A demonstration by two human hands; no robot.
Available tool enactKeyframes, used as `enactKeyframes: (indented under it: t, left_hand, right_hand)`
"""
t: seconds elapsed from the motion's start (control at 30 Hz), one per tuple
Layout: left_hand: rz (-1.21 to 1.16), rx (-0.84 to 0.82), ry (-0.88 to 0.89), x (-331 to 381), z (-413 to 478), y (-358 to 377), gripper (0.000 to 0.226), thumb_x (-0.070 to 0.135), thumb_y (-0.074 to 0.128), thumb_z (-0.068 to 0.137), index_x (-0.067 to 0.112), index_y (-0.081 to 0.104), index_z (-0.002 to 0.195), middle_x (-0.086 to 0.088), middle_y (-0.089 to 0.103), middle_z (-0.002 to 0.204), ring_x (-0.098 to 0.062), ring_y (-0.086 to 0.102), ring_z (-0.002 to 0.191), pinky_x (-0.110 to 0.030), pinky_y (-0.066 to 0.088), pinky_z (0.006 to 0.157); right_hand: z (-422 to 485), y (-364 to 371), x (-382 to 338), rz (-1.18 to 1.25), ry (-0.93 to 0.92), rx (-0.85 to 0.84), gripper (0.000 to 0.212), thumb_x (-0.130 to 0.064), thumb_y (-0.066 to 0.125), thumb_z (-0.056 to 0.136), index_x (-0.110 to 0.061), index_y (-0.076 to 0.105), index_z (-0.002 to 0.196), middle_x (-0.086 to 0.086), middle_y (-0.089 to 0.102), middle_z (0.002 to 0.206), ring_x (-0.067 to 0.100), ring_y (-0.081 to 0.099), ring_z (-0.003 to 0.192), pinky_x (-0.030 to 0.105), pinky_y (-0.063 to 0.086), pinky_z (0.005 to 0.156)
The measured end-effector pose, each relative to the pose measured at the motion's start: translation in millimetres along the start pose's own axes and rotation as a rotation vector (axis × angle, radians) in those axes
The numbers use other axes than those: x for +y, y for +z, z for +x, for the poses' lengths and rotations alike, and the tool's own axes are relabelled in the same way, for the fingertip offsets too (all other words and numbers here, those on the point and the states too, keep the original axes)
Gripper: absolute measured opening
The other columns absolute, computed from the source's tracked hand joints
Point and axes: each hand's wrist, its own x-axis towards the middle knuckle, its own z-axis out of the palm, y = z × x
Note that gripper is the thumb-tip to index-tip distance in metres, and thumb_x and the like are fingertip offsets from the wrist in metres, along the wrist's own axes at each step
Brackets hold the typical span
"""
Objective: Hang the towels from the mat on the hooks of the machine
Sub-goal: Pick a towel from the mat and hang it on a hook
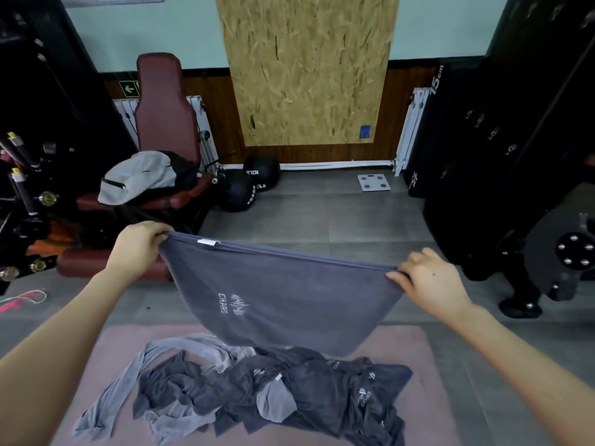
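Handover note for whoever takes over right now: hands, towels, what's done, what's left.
Left hand grips one top corner of the dark grey towel. Right hand pinches the other corner. The towel is spread in the air above the pink mat.
The pile of towels lies crumpled on the mat.
The hooks on the black machine, far right, show no towel.
Done: one towel is off the mat.
Left: hang it, then the pile.

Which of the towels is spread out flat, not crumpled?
The dark grey towel held up between left hand and right hand; the other towels lie crumpled on the pink mat.
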Motion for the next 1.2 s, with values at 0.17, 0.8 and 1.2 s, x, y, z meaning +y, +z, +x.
enactKeyframes:
  t: [0.17,0.8,1.2]
  left_hand:
    - [-0.119,-0.083,0.013,14.6,3.5,7.6,0.017,-0.008,0.064,0.079,-0.003,0.072,0.092,-0.015,0.071,0.096,-0.030,0.065,0.090,-0.031,0.043,0.081]
    - [-0.671,-0.590,-0.565,43.2,16.2,25.3,0.022,0.009,0.057,0.090,0.004,0.060,0.069,-0.007,0.051,0.057,-0.016,0.046,0.047,-0.018,0.037,0.043]
    - [-0.843,-0.569,-0.683,92.1,-0.8,42.4,0.017,0.008,0.063,0.087,0.004,0.059,0.071,-0.007,0.055,0.058,-0.010,0.056,0.045,-0.020,0.050,0.043]
  right_hand:
    - [7.9,-18.2,18.7,-0.007,0.208,-0.140,0.042,-0.041,0.066,0.081,-0.025,0.058,0.119,0.002,0.067,0.088,0.027,0.058,0.095,0.032,0.047,0.074]
    - [18.2,-9.3,52.9,1.014,0.864,-0.270,0.026,-0.015,0.067,0.085,-0.011,0.057,0.061,0.003,0.055,0.056,0.009,0.050,0.048,0.018,0.039,0.047]
    - [45.6,7.6,13.3,0.966,1.014,-0.240,0.035,-0.014,0.059,0.090,-0.008,0.048,0.057,0.005,0.044,0.041,0.018,0.039,0.042,0.014,0.028,0.030]
